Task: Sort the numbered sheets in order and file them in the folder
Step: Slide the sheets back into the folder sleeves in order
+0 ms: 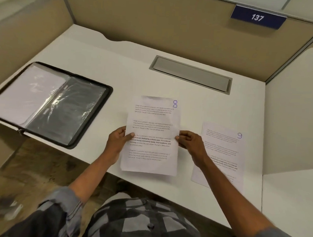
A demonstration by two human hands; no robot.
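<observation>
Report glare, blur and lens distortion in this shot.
Head view: glare streaks the clear sleeves of the folder; in the same view the wide lens bows the edges of the desk; the folder's left edge smears, while sheet 8, held by the left hand and right hand, shows its number sharply; sheet 9 reads softer.

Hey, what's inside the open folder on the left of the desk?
The folder lies open, showing glossy clear plastic sleeves; white paper sits in the left side. Glare hides any numbers, and deeper sleeves are covered.
</observation>
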